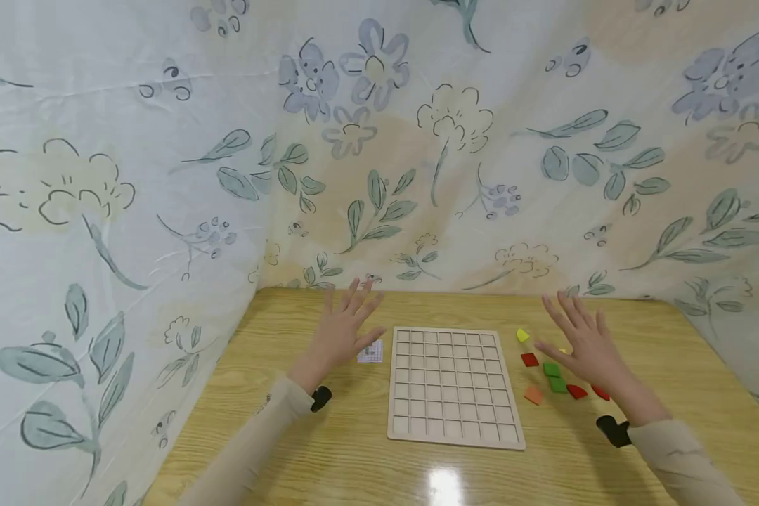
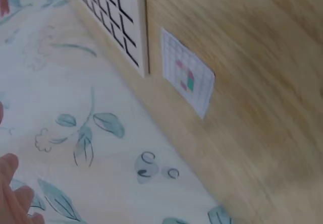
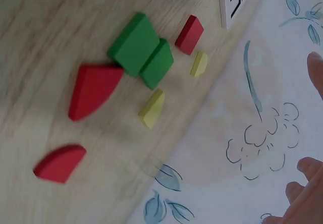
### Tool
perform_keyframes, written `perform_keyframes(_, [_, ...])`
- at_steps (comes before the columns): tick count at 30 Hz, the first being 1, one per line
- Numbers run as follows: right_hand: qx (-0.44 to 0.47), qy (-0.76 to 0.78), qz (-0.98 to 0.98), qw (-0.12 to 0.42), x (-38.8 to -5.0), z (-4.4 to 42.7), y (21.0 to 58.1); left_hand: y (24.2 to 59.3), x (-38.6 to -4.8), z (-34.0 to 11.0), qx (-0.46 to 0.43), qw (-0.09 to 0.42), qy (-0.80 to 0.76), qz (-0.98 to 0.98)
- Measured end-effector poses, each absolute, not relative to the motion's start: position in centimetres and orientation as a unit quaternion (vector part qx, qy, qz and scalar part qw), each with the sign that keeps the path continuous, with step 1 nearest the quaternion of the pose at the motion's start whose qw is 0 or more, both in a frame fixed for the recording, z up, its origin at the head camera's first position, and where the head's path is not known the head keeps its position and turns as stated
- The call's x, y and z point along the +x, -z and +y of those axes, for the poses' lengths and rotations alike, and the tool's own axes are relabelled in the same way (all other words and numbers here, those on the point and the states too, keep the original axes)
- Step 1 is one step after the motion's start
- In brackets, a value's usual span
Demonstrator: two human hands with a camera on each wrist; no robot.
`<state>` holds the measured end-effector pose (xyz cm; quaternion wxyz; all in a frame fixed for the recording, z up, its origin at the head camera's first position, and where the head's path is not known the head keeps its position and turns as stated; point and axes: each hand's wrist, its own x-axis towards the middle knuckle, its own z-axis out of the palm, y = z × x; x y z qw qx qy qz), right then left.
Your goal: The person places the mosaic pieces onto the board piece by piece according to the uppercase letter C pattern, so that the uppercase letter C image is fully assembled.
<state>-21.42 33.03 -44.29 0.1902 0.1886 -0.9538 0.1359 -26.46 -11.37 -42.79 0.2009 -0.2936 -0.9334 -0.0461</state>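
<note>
My left hand (image 1: 341,329) hovers with spread fingers left of a pale wooden grid board (image 1: 452,444), holding nothing. Close by its thumb lies a small card (image 2: 187,75) printed with a grid and a few coloured cells. On the other side, my right hand (image 1: 587,344) is raised with fingers apart above loose flat pieces, also holding nothing. Those pieces include two green squares (image 3: 135,45), a red square (image 3: 190,35), red quarter-round pieces (image 3: 93,90), yellow quarter-round pieces (image 3: 152,109) and an orange square (image 1: 533,395). The right hand partly hides some of them in the head view.
The wood-grain table (image 1: 329,457) runs back to a hanging floral cloth (image 1: 379,211), which also encloses the left and right sides. A dark wrist camera mount (image 1: 320,398) sits on the left wrist, and another mount (image 1: 613,431) on the right.
</note>
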Motion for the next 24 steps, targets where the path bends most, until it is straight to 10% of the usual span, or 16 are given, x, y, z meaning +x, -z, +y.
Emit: perform_keyframes(24, [0.162, -0.246, -0.953, 0.069, -23.7, 33.4, 47.9, 47.7, -21.2, -10.0, -0.279, 0.012, 0.221, -0.934])
